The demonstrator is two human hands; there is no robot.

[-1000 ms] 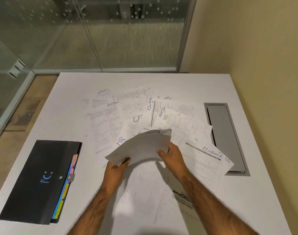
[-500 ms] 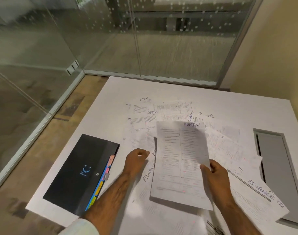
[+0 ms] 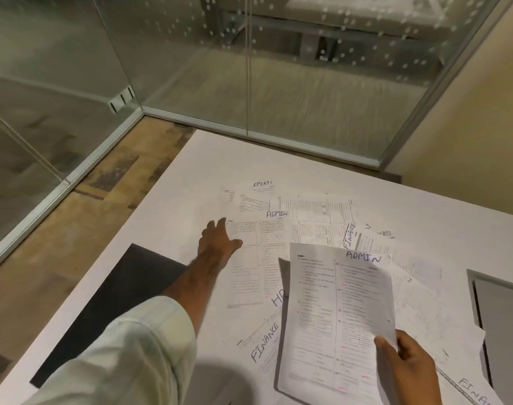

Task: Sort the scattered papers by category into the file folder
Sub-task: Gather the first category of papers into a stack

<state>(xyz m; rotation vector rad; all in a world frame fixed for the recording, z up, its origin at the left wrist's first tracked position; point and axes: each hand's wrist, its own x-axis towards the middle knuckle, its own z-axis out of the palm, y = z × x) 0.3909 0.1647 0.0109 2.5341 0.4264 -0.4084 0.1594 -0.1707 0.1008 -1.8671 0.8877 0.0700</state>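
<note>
White counter [image 3: 173, 206] | flat ADMIN sheet [image 3: 249, 267] runs lengthwise away, left hand [image 3: 218, 239] nearer, fingers spread at its far corner | right hand [image 3: 407, 361] pinches held ADMIN sheet [image 3: 337, 302]

Warm dim indoor light, soft shadows under papers, motion-blurred glass, wide-angle edge bending

The tabletop [image 3: 424, 217] is white. Lots of printed papers [image 3: 313, 217] lie spread over its middle, one on top of another. Some have big hand-written words. The SPORTS paper [image 3: 258, 197] is farthest away. The ADMIN paper [image 3: 274, 229] is just below it. The HR paper [image 3: 278, 301] and the FINANCE paper [image 3: 264, 343] are nearer. A black file folder [image 3: 126, 287] lies flat on the left. A grey flap [image 3: 500, 311] is set into the right side.
</note>
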